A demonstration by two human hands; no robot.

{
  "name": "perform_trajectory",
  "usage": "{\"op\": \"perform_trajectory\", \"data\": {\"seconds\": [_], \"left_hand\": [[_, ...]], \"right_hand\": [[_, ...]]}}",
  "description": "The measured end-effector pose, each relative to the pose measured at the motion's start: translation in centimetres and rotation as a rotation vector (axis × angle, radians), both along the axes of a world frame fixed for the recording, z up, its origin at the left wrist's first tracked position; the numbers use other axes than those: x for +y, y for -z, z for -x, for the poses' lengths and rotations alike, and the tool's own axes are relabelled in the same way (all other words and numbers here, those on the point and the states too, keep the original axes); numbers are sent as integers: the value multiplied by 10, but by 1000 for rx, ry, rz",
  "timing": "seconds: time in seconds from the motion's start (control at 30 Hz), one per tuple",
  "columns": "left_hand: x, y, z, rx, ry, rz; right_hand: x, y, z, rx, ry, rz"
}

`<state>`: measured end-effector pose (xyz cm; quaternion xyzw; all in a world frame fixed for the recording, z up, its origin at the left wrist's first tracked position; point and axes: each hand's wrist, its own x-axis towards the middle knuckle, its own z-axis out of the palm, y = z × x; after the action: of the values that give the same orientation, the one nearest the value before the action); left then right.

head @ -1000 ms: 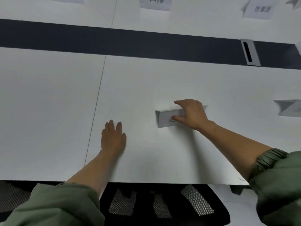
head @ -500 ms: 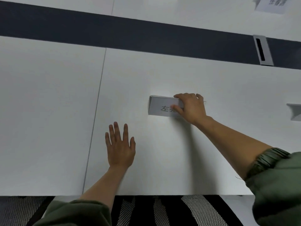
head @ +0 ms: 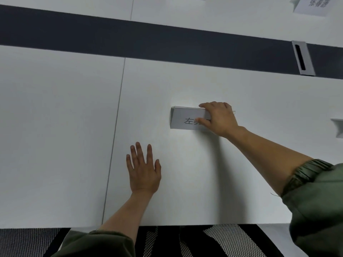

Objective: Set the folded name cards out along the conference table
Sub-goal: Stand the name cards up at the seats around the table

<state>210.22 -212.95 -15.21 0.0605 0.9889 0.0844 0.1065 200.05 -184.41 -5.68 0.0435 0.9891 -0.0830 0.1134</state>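
the table [head: 55, 127] left of the seam [head: 117, 108] lies open; a card [head: 185, 120] stands mid-table, a second card [head: 338, 129] at the right edge.

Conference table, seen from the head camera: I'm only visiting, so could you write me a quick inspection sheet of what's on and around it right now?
Surface: white table with a panel seam; a dark strip runs along the middle.
Job's things: a folded name card stands on the table, print facing the person; a second card stands on the far side; a third card is cut off at the right edge.
Clutter: nothing seen.
Hands: the right hand pinches the name card, fingers over the fold, thumb on the front; the left hand lies flat on the table, holding nothing.
Cables: nothing seen; a grey slotted plate sits in the dark strip.
Surroundings: a mesh chair at the near edge.
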Motion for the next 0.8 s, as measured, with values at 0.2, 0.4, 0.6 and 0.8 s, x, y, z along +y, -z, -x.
{"op": "perform_trajectory", "data": {"seconds": [0.2, 0.4, 0.6, 0.8], "left_hand": [[-2, -14, 7, -133, 54, 106], [22, -79, 29, -203, 235, 222], [97, -128, -2, -143, 468, 59], [191, -179, -92, -33, 689, -45]], "right_hand": [[20, -24, -38, 33, 181, 35], [54, -46, -123, -159, 405, 122], [87, -75, -227, -169, 523, 184], [120, -112, -367, -69, 682, 206]]}}
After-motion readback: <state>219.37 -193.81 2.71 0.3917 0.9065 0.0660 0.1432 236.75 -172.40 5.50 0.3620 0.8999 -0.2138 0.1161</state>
